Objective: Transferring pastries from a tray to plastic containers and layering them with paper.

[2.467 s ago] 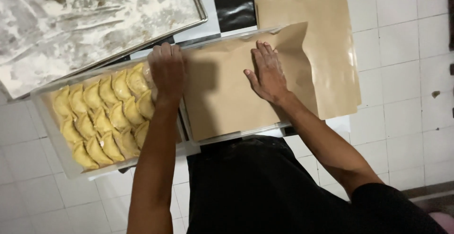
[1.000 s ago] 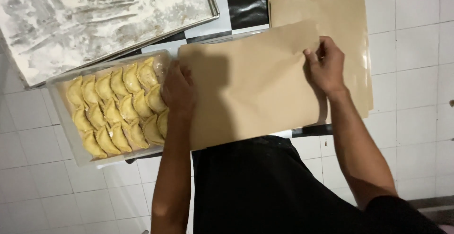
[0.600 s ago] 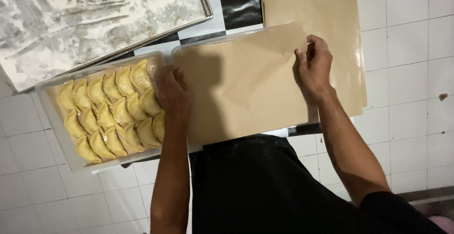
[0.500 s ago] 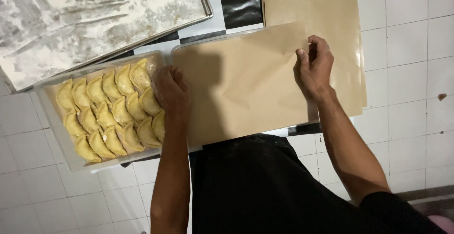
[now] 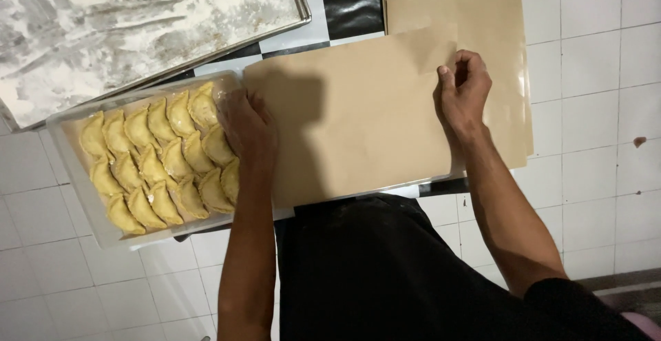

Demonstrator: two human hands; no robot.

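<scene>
A clear plastic tray [image 5: 76, 193] holds several rows of yellow half-moon pastries [image 5: 155, 158] on its left half. A brown paper sheet [image 5: 358, 117] covers the tray's right half. My left hand [image 5: 248, 127] presses down flat on the sheet's left edge, next to the pastries. My right hand [image 5: 461, 93] pinches the sheet's upper right corner between thumb and fingers.
A floured metal baking tray [image 5: 138, 17] lies at the upper left. A stack of brown paper sheets [image 5: 496, 38] sits at the upper right, partly under the held sheet. The counter has a black-and-white check pattern [image 5: 351, 3]. White floor tiles surround it.
My right hand slid from the sheet's middle to its right corner and took hold of it. My left hand moved down onto the sheet's left edge. The sheet now lies flatter.
</scene>
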